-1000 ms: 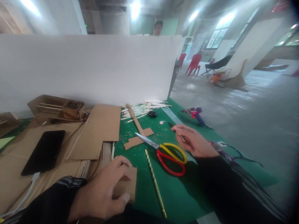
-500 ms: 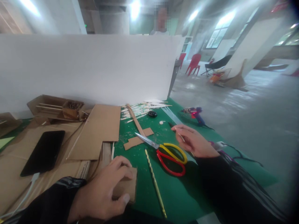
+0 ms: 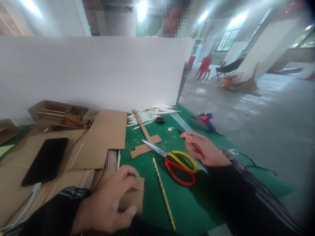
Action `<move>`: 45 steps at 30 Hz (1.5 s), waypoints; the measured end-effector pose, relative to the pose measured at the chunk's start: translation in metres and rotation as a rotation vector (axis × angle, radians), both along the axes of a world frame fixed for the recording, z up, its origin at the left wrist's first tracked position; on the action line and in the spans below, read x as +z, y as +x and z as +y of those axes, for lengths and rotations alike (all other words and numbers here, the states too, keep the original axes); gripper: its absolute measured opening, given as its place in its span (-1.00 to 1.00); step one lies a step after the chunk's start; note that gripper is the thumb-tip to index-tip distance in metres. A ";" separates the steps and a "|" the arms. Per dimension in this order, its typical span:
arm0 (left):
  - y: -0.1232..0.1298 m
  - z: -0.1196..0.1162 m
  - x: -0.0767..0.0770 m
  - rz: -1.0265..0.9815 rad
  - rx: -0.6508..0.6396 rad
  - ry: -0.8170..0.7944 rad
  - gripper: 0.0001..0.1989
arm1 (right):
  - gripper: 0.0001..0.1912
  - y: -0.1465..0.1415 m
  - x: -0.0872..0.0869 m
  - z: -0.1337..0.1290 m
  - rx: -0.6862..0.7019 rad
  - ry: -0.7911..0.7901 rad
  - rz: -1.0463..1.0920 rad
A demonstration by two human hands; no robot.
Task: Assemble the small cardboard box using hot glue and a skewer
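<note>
My left hand [image 3: 108,200] grips a small brown cardboard piece [image 3: 137,196] at the near edge of the green table, fingers over its top and thumb at its near side. My right hand [image 3: 205,149] is closed in a pinch around a thin pen-like stick with a dark tip [image 3: 180,132]; most of it is hidden by the fingers. Between the hands lie scissors [image 3: 159,150] with one red and one yellow handle, blades partly closed. A gold twist drill bit [image 3: 162,190] rests in front of them. Cut cardboard strips [image 3: 142,149] lie beyond the blades.
A phone [image 3: 45,160] with a white cable lies on cardboard sheets [image 3: 103,134] at left, near an open cardboard box [image 3: 49,111]. A glue gun [image 3: 205,119], glue sticks [image 3: 180,121] and a round black object [image 3: 160,120] are farther back. A white board [image 3: 93,72] borders the table.
The person behind the white board has shifted slightly and appears larger. Both my hands and the things on the table look unchanged.
</note>
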State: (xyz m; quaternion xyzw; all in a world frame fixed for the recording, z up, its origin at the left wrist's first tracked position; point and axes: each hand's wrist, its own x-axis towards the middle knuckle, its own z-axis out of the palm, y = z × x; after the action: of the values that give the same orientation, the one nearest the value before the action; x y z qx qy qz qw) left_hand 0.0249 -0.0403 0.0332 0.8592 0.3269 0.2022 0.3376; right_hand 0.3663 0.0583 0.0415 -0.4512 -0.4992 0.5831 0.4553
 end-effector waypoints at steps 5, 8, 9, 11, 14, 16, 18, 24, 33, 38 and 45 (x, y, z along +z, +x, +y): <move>0.000 0.000 -0.001 -0.009 -0.007 0.027 -0.50 | -0.76 0.001 -0.001 0.000 0.000 0.001 0.004; 0.000 0.000 -0.002 -0.018 -0.010 0.035 -0.49 | -0.74 0.001 0.000 0.000 0.000 -0.016 0.004; 0.000 0.000 -0.002 -0.019 -0.009 0.039 -0.49 | -0.73 0.001 0.000 0.000 -0.002 -0.019 0.003; 0.000 0.000 -0.003 -0.016 -0.007 0.048 -0.49 | -0.73 0.001 0.000 0.000 -0.006 -0.019 0.000; 0.001 0.001 -0.003 -0.020 -0.010 0.057 -0.48 | -0.73 0.000 0.001 -0.001 -0.008 -0.017 -0.009; 0.001 0.001 -0.003 -0.023 -0.017 0.058 -0.48 | -0.72 0.000 0.001 -0.001 -0.008 -0.015 -0.014; 0.002 0.002 -0.002 -0.024 -0.011 0.062 -0.47 | -0.72 0.000 0.001 -0.001 -0.006 -0.011 -0.018; 0.001 0.001 -0.004 -0.026 -0.015 0.070 -0.48 | -0.75 0.002 -0.001 0.001 -0.005 -0.001 -0.030; 0.002 0.001 -0.002 -0.022 -0.015 0.062 -0.47 | -0.72 -0.002 0.004 -0.005 -0.010 0.022 -0.116; 0.001 0.001 -0.003 -0.028 -0.017 0.061 -0.46 | -0.70 0.000 0.003 -0.003 -0.010 0.010 -0.093; 0.001 0.001 -0.003 -0.025 -0.015 0.049 -0.47 | -0.67 0.001 0.001 -0.003 0.001 -0.007 -0.065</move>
State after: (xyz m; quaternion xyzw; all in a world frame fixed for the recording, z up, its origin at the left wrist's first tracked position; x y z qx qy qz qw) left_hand 0.0256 -0.0389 0.0300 0.8672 0.3111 0.2180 0.3220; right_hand 0.3676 0.0557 0.0426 -0.4714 -0.5119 0.5701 0.4368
